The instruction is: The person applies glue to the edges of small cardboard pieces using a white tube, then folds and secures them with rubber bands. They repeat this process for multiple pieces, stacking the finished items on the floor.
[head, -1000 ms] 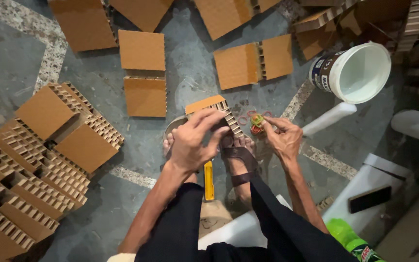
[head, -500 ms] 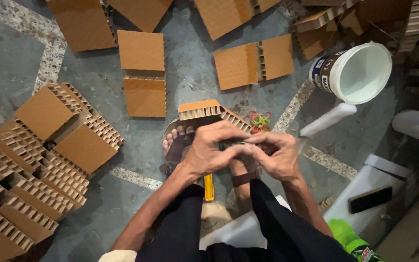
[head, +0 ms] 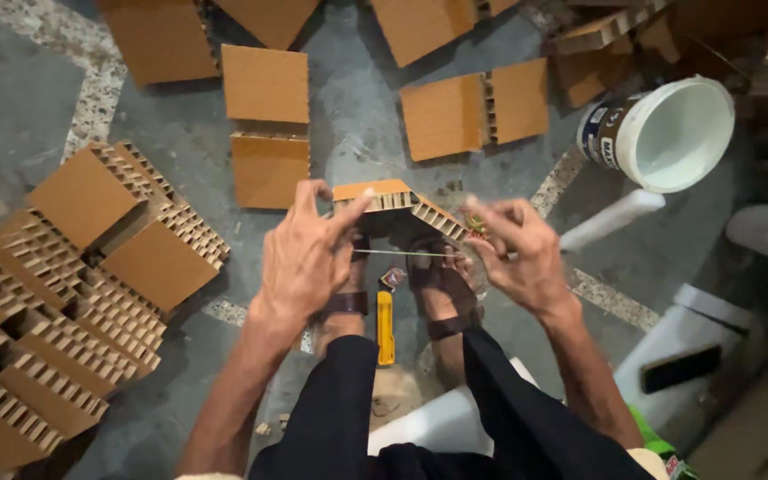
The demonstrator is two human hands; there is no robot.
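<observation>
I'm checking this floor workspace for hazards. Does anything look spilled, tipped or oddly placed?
Yes. A white bucket lies tipped on its side at upper right, though nothing appears spilled from it. A yellow utility knife lies loose on the floor between the person's sandalled feet, below the left hand and right hand.

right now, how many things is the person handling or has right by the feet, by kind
hands: 2, left hand and right hand
rubber band stretched between them: 1
folded cardboard piece: 1
yellow utility knife: 1
sandals: 2
white bucket: 1
total: 8
</observation>
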